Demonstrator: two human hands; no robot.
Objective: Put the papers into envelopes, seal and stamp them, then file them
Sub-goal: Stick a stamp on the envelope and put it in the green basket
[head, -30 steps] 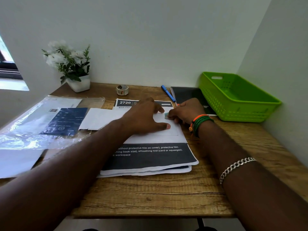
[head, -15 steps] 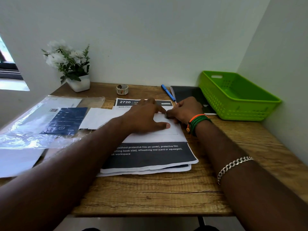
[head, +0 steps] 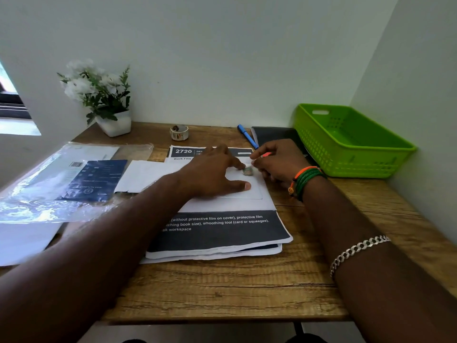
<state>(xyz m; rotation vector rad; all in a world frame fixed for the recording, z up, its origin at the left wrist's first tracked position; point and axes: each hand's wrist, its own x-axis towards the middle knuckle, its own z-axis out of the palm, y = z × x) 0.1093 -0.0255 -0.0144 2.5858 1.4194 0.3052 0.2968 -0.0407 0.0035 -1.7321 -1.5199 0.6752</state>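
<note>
The left hand (head: 215,173) lies flat, fingers spread, pressing down a white envelope (head: 237,196) that rests on a stack of printed papers (head: 222,231) on the wooden desk (head: 222,288) — its forefinger tip touches a small stamp (head: 247,171) near the envelope's far right corner. The right hand (head: 279,159) sits just beside the stamp with fingers curled; whether it pinches anything cannot be told. A green basket (head: 346,154) stands at the far right, with a blue pen (head: 247,136) and tape roll (head: 179,132) behind.
</note>
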